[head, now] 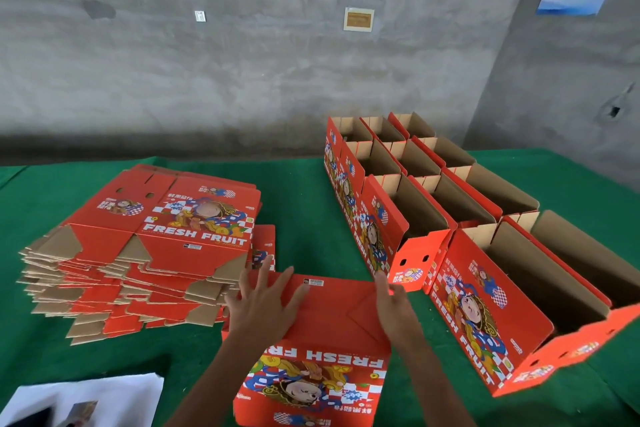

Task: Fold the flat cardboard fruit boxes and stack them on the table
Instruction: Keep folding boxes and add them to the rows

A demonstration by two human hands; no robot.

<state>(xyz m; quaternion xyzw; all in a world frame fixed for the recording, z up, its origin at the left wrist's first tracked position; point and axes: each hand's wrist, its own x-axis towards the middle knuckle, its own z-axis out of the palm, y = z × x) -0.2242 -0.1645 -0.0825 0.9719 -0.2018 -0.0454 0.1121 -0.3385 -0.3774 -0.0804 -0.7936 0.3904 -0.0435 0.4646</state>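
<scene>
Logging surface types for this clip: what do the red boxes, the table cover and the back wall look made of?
Flat boxes: corrugated cardboard, printed red outside, raw brown on the flaps and layered edges. Folded boxes: the same, bare brown inside. Table cover: green cloth, probably felt, matte and slightly fuzzy. Wall: likely bare cement render, grey, blotchy, unpainted.

Red boxes (478,302) with blue-white checkered cartoon print; green tablecloth (304,204); grey wall (277,80).
</scene>
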